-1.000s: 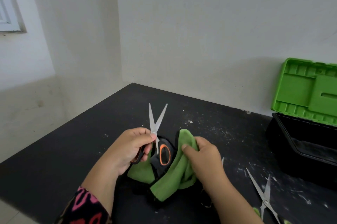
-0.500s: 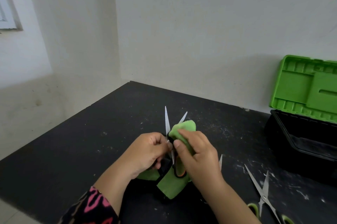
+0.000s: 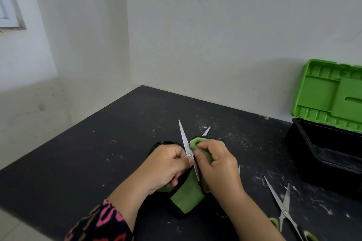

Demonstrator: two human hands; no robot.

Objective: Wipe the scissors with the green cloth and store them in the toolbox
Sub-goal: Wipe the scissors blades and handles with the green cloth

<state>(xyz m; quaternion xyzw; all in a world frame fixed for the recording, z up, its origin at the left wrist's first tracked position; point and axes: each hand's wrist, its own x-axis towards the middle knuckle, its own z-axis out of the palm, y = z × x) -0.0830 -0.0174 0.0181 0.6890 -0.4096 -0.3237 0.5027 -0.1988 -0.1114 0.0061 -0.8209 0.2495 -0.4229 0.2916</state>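
Left hand (image 3: pixel 168 164) sits approx 6 o'clock in the view, fingers curled, thumb & forefinger pinching the scissors (image 3: pixel 184 138) right at the pivot screw. A pink-and-black patterned sleeve (image 3: pixel 101 223) covers that forearm twd 7 o'clock. The scissors are held just above the black table (image 3: pixel 78 152), blades apart in a narrow V, tips pointing approx 12 and 1 o'clock. Handles are hidden btwn the hands.

Green cloth (image 3: pixel 188 195) wraps under & around the scissors. One end hangs twd 6 o'clock btwn the wrists. The other end is bunched over the right-side blade, w/ only that blade's tip poking out above it.

Right hand (image 3: pixel 219 166), at 3 o'clock of the left one, is curled round the bunched cloth, thumb & fingertips pressing it onto the blade. The two hands nearly meet at the pivot. A thin metal tip shows at this hand's 3 o'clock edge; can't tell what it belongs to.

Second scissors (image 3: pixel 282 205) lie flat on the table at approx 4 o'clock in the view, near the right forearm. Blades are partly apart, tips twd 11 o'clock, and the green handle loops are cut off by the bottom edge.

Toolbox (image 3: pixel 323 162) stands at 3 o'clock at the far-right edge: black base, green lid (image 3: pixel 333 95) raised upright against the wall. Its inside is dark; contents can't be told. White scuffs & specks mark the table around it.
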